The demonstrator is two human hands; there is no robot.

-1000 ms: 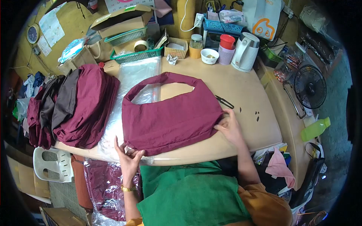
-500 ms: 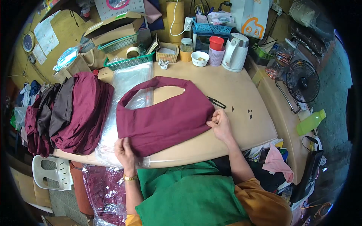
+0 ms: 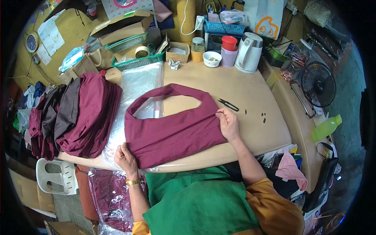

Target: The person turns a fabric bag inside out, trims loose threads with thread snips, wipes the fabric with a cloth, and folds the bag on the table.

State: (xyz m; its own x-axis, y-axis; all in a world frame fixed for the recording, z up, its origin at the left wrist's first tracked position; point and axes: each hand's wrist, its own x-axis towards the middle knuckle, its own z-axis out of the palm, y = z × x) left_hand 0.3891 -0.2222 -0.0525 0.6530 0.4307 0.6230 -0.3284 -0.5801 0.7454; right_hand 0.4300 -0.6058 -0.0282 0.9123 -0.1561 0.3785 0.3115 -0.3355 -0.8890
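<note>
Maroon cloth bag point(image 3: 176, 137), pinched at both ends! Over at its right end, the right hand point(image 3: 228, 124) has thumb and fingers closed on the edge, nothing loose about that hold. Down at the lower left corner, the left hand point(image 3: 126, 157) has the fabric too, thumb on top, fingers folded in, a gold-coloured watch point(image 3: 133, 182) at the wrist. And between them the bag lies flat along the near edge of the desk point(image 3: 270, 137), creases slanting across its body, its strap point(image 3: 168, 91) looped out on the far side. Its left part overlaps clear plastic sheets point(image 3: 141, 76). Just beyond the right hand, black snips point(image 3: 228, 105)! Left of the plastic, a big heap of maroon and dark cloth point(image 3: 88, 117). Out to the back now: green basket point(image 3: 137, 62), jar point(image 3: 197, 51), white bowl point(image 3: 212, 59), lilac cup point(image 3: 228, 57) with its red top, white kettle point(image 3: 248, 53). Far right, a black fan point(image 3: 319, 84) and a lime-green bottle point(image 3: 327, 128).
</note>
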